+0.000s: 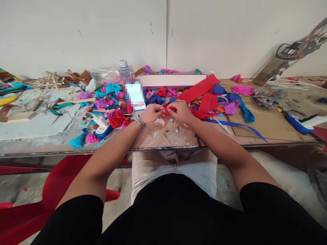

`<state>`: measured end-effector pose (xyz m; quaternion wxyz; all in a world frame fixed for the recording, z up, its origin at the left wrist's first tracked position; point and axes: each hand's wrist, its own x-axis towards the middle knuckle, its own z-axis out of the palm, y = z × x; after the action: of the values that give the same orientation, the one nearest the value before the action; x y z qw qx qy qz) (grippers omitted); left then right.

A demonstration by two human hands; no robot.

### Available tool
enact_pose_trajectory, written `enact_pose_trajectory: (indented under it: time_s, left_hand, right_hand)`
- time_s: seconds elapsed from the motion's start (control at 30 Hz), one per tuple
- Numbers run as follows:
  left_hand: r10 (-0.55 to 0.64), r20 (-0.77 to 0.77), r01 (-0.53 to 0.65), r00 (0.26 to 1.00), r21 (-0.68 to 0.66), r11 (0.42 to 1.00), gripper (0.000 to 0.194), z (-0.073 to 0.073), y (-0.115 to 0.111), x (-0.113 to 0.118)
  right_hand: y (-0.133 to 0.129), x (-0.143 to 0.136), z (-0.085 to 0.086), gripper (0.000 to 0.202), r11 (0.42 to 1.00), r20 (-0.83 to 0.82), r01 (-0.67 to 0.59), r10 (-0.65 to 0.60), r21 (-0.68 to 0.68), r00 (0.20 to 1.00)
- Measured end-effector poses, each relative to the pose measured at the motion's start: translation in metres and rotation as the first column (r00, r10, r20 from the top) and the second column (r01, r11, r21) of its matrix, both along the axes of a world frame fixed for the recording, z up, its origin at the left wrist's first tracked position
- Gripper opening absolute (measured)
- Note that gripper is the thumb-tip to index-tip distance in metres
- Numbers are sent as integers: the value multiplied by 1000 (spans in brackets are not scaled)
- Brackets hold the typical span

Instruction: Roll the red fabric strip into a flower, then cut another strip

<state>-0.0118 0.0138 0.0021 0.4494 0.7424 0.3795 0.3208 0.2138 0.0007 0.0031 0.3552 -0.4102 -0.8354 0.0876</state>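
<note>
Both hands meet over the table, pinching one small piece of a red crepe paper strip (166,112). My left hand (152,113), with a metal watch on its wrist, is closed on the left end of this piece. From the other side, my right hand (181,111) grips it with thumb and fingers close together. Just behind and right of my right hand lie wide red crepe paper strips (201,89); whether they join the held piece is hidden. Several rolled and crumpled colored pieces (116,119) lie left of my hands.
A lit phone (135,93) leans by a clear bottle (126,70). A blue-and-white power strip (103,129) lies front left. On the right are cardboard (245,127), a blue ribbon (245,126), a dark bottle (270,69) and a blue-handled tool (297,124). A red chair (61,183) stands below left.
</note>
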Motion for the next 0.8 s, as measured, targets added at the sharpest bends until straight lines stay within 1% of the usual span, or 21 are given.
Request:
enact_pose_trajectory:
  time_s: [0.13,0.23,0.4,0.5,0.57,0.63,0.7,0.8]
  left_hand:
    - [-16,-7,16,1000,22,1000,50,2,-1,1]
    - [-47,9,47,999,-17,999,53,4,-2,1]
    - [-70,83,82,994,-156,984,65,2,0,1]
    - [-82,129,116,988,-283,952,72,-1,3,1]
    - [-100,137,143,985,-359,922,71,-3,4,1]
    - [-104,144,154,984,-404,902,67,-4,5,1]
    - [-91,160,150,983,-418,896,64,-4,5,0]
    - [-60,185,132,981,-412,902,61,-2,3,1]
  right_hand:
    - [-1,-1,0,22,1000,3,5,-5,14,1000]
    - [-2,-1,0,20,1000,-14,21,-21,12,1000]
    - [-1,-1,2,19,1000,-17,5,-5,24,1000]
    - [-2,-1,3,20,1000,-3,-9,9,26,1000]
    - [-2,-1,4,20,1000,3,-15,15,24,1000]
    - [-3,-1,5,20,1000,6,-16,16,22,1000]
    - [-4,-2,5,20,1000,5,-8,8,23,1000]
    - [-5,-2,6,19,1000,0,-1,1,23,1000]
